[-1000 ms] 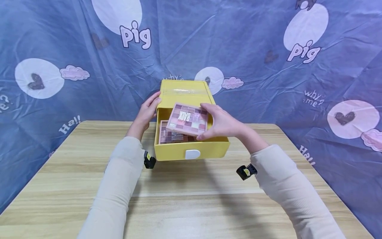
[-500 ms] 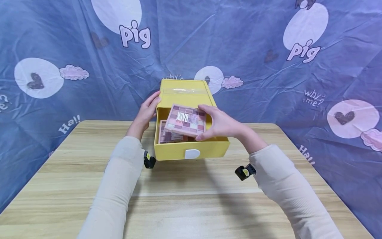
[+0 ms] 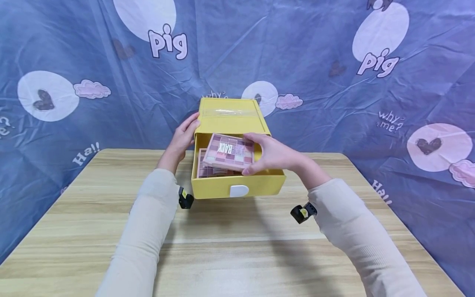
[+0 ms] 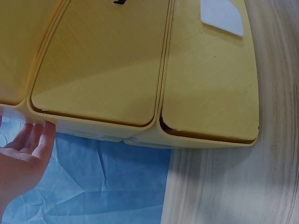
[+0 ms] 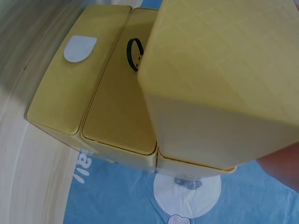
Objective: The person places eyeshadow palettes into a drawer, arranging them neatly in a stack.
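Observation:
A yellow drawer cabinet (image 3: 231, 105) stands at the table's far side, its top drawer (image 3: 208, 189) pulled out. My right hand (image 3: 276, 154) holds an eyeshadow palette (image 3: 229, 152) by its right side, thumb at the near edge and fingers at the far edge. The palette is tilted over the drawer's opening. Beneath it lies a second eyeshadow palette (image 3: 205, 170), partly covered. My left hand (image 3: 183, 138) rests against the cabinet's left side near the top; in the left wrist view its fingers (image 4: 44, 140) touch the side wall. The right wrist view hides the held palette behind the drawer.
Lower drawers are closed: the middle drawer (image 5: 119, 100) has a black loop handle (image 5: 134, 53), the bottom drawer (image 5: 70, 93) a white handle (image 5: 79, 48). A wooden table (image 3: 237, 251) lies under the cabinet. A blue printed cloth (image 3: 311, 53) hangs behind it.
The right hand has lowered the held palette slightly toward the drawer's front and left, covering more of the palette beneath. The left hand and the cabinet stay put.

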{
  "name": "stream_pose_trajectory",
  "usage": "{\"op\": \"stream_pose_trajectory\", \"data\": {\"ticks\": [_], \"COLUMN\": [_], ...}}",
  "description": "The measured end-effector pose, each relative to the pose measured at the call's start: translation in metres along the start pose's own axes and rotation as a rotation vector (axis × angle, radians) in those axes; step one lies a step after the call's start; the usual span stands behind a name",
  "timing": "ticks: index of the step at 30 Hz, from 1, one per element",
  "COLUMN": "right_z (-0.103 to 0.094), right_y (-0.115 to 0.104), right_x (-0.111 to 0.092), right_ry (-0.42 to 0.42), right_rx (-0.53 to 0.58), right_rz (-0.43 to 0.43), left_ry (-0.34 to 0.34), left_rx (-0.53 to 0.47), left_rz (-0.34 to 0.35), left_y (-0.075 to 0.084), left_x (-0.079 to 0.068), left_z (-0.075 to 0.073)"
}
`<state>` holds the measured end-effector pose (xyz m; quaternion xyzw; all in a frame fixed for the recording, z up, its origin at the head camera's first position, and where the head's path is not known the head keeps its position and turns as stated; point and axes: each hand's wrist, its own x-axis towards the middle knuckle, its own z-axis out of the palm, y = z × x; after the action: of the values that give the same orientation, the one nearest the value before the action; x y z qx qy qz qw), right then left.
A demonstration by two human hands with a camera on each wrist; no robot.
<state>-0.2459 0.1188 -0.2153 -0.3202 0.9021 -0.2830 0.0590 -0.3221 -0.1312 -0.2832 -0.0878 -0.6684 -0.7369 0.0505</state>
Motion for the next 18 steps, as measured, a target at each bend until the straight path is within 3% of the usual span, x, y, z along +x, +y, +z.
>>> {"op": "stream_pose_trajectory", "data": {"ticks": [5, 10, 18], "right_z": [0.003, 0.009, 0.015], "right_y": [0.0, 0.003, 0.006], "right_x": [0.006, 0.012, 0.02], "right_ry": [-0.039, -0.064, -0.068], "right_rx": [0.035, -0.016, -0.07], "right_rz": [0.009, -0.004, -0.152], "left_ry": [0.004, 0.006, -0.001], "left_rx": [-0.002, 0.008, 0.005], "left_rz": [-0.006, -0.012, -0.005], "left_y": [0.0, 0.001, 0.0], "left_x": [0.0, 0.0, 0.0], "left_z": [0.001, 0.001, 0.001]}}
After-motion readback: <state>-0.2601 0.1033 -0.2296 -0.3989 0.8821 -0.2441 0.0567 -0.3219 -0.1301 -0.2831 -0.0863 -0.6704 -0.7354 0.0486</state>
